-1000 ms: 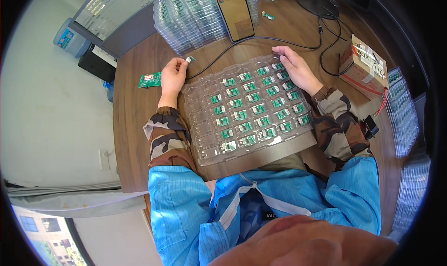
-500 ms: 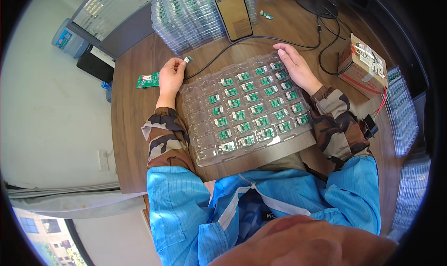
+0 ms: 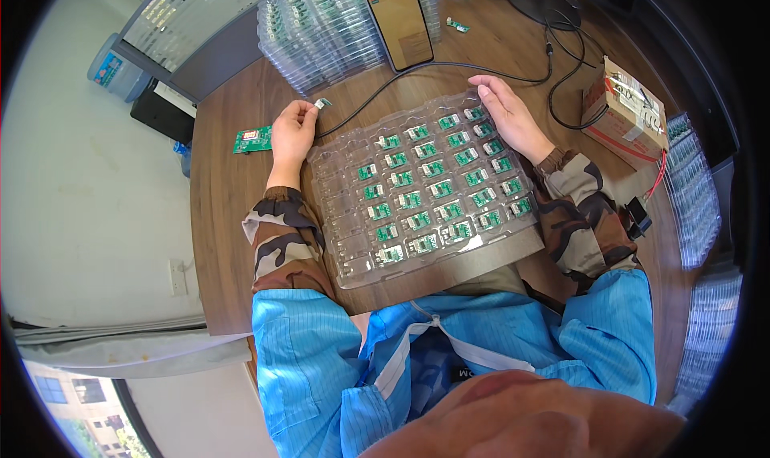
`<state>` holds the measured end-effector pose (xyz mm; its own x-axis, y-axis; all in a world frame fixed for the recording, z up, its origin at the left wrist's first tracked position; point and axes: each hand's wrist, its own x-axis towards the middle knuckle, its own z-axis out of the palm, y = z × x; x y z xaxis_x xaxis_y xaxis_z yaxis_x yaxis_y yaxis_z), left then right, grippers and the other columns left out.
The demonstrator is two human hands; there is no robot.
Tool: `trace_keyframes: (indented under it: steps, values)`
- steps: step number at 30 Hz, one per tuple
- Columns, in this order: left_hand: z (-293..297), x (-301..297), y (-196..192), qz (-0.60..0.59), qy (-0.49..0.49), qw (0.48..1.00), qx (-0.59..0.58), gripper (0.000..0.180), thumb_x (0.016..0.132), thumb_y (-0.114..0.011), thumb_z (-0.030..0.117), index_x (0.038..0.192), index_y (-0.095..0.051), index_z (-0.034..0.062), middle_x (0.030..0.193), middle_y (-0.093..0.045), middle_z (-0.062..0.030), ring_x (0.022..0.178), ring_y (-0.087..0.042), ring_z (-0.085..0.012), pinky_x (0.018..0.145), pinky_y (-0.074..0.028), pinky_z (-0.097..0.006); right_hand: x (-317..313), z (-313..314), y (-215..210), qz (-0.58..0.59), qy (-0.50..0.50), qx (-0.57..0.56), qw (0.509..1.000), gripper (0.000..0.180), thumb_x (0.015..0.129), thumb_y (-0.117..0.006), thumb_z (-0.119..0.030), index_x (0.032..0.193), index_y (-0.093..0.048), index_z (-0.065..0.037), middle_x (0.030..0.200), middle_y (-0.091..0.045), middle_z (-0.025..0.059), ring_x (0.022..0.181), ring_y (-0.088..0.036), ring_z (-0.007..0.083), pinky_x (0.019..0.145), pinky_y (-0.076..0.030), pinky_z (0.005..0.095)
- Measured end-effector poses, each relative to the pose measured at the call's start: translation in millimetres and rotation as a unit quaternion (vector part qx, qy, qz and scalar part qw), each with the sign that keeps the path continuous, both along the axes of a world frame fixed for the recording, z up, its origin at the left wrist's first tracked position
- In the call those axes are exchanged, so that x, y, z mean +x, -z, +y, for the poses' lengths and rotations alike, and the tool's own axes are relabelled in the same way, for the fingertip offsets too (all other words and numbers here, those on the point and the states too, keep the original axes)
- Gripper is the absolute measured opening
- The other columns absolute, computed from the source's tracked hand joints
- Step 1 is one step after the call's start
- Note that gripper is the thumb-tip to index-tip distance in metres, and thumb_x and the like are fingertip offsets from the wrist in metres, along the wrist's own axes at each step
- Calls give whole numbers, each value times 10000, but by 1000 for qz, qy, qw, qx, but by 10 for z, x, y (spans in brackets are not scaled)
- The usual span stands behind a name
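Green boards (image 3: 441, 188) filled no new tray slots (image 3: 345, 227): left hand (image 3: 293, 134) still pinched a white piece (image 3: 322, 104), right hand (image 3: 513, 119) lay loose.

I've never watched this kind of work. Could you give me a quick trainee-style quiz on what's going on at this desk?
1. Multiple choice: what is the left hand pinching?
A) the black cable
B) a small white-and-green piece
C) the cardboard box
2. True or false: the phone lies flat inside the clear tray.
3. Fill in the blank: the right hand is at the clear tray's far ____ corner.

Key:
1. B.
2. False: the phone stands propped up in front of the tray stack.
3. Right.
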<state>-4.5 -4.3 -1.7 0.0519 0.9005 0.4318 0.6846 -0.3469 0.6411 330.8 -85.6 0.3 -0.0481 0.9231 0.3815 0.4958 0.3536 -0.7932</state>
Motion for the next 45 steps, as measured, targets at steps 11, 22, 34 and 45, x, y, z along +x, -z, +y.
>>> trace_keyframes:
  steps: [11, 22, 34, 45]
  values:
    - [-24, 6, -18, -6, 3, 1000, -5, 131, 763, -581, 158, 794, -588, 31, 710, -594, -69, 611, -564, -153, 581, -440, -278, -5, -2, 0, 0, -1, 2, 1000, 325, 896, -360, -284, 1082, -472, -43, 1055, -492, 135, 969, -495, 245, 851, -370, 321]
    - [-36, 14, -46, -2, 1, 1000, -11, 120, 764, -579, 147, 796, -588, 32, 711, -591, -68, 605, -558, -147, 585, -438, -273, -20, -13, -10, -1, 3, 6, 1000, 316, 895, -363, -275, 1081, -473, -44, 1047, -494, 136, 962, -493, 248, 840, -371, 323]
    - [-5, -11, -9, -3, -2, 1000, -17, 131, 764, -580, 159, 797, -591, 32, 708, -594, -71, 608, -561, -149, 580, -438, -272, -21, -16, -15, -3, 3, 9, 1000, 312, 894, -369, -268, 1078, -476, -39, 1039, -501, 139, 951, -500, 250, 832, -378, 326]
    - [3, 2, -4, -13, 9, 1000, -16, 126, 767, -584, 160, 790, -590, 36, 679, -583, -59, 582, -542, -131, 564, -433, -262, -11, -15, -24, -8, 2, 4, 1000, 322, 896, -362, -281, 1084, -474, -44, 1048, -494, 132, 971, -487, 244, 850, -367, 320]
